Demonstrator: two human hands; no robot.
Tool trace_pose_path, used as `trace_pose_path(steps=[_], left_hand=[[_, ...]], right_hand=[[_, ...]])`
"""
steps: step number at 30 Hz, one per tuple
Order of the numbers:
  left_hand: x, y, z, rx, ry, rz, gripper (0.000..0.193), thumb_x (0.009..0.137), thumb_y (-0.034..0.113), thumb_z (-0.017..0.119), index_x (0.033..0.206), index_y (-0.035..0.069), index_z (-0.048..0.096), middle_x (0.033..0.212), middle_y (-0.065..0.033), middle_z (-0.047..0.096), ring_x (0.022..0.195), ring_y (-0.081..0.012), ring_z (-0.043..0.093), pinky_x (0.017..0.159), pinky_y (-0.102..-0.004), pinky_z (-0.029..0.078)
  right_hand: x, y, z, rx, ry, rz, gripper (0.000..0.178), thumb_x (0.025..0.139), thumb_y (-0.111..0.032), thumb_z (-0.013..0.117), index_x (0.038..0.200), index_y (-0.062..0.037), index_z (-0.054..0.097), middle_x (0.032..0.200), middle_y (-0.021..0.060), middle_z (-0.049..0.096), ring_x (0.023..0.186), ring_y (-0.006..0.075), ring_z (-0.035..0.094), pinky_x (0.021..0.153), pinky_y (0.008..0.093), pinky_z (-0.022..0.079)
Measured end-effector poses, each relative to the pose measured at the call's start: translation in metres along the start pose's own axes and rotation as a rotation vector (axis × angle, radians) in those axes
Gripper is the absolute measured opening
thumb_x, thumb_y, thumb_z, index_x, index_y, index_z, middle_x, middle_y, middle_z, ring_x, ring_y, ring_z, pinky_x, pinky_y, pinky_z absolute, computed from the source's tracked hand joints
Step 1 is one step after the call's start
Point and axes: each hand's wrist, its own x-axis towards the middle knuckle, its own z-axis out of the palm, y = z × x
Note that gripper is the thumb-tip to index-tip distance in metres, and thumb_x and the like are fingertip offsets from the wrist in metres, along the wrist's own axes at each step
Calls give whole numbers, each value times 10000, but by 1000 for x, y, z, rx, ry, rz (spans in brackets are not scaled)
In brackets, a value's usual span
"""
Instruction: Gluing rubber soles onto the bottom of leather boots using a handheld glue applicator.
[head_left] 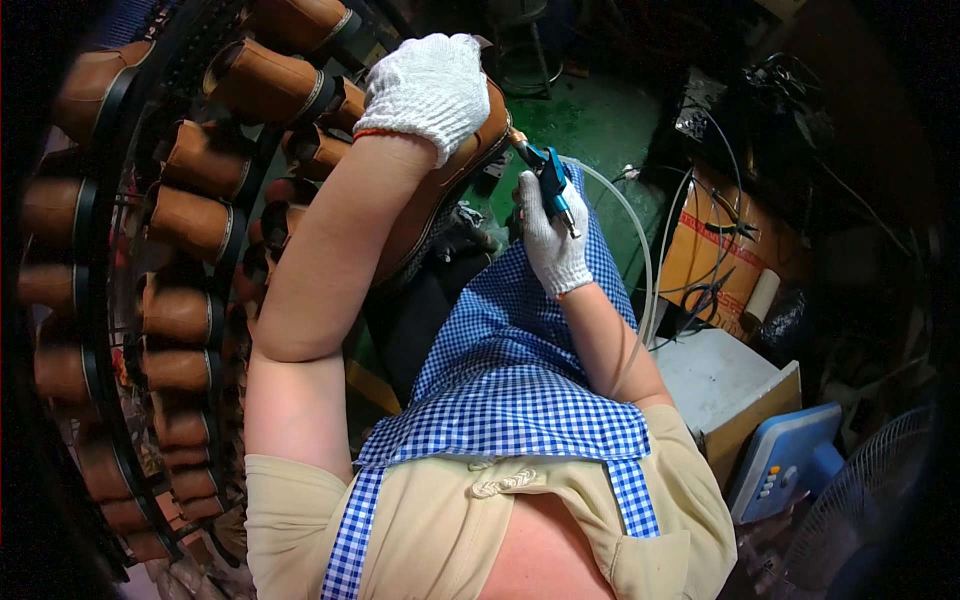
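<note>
Left hand [430,88]: in a white knit glove, laid over the top of a brown boot [440,190] and closed on it — the forearm crosses the picture from the lower left.
Right hand [553,240]: also gloved in white, fingers wrapped tight round a blue air gun [551,180], thumb side up.
Air gun: held upright in the fist, its nozzle tip pointing up-left and touching or just beside the boot's edge, near the left hand; which of the two cannot be told.
Boot: tan-brown leather, tilted, sitting above the person's lap between the two hands, its lower part over dark machinery.
Hose [632,225]: clear tube arcing from the gun out to the right and down past the right forearm.
Apron [520,380]: blue-and-white check, covering the lap under both arms, worn over a beige shirt.
Rack [150,300]: big dark wheel on the left, ringed with many brown boots mounted side by side — it curves from top to bottom of the view.
Box [725,385]: white-topped, right of the lap.
Fan [870,500]: wire-guarded, lower right corner, just beside a blue-and-white device [785,460].
Floor [590,120]: green, beyond the boot.
</note>
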Motion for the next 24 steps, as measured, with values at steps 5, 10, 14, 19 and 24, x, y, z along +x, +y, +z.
trace_pose_path(steps=[5,10,14,19,24], left_hand=[[1,-2,6,12,59,-51,338,950,326,540,1029,25,672,1014,-212,694,934,-367,682,839,-453,550],[-19,-33,-14,-244,78,-67,445,934,465,543,1079,59,654,1036,-188,688,981,-338,680,850,-451,530],[-88,-56,-24,-777,245,-49,378,926,302,641,1196,41,594,1108,-136,639,989,-273,647,892,-372,504],[-198,-81,27,-888,81,-370,455,907,97,648,1334,22,511,1251,-148,579,1154,-236,572,995,-359,464],[-239,-50,65,-668,99,-302,688,849,140,728,1445,12,407,1447,-224,453,1330,-366,458,1111,-403,368]], right_hand=[[-13,-4,7,-18,-8,-41,201,961,-186,604,863,-12,590,717,159,554,636,342,570,573,412,444],[-28,-4,25,-74,-84,-198,114,935,-105,634,888,-13,589,722,101,540,624,236,541,581,338,437],[-27,1,24,-69,-116,-193,110,926,-100,643,885,-12,592,710,106,555,624,243,558,576,337,451],[-29,1,19,-108,-143,-228,93,930,-94,634,908,-9,604,728,102,566,631,238,566,589,332,465],[-37,1,20,-134,-141,-245,79,933,-85,623,933,-8,604,729,98,567,624,236,556,584,335,459]])
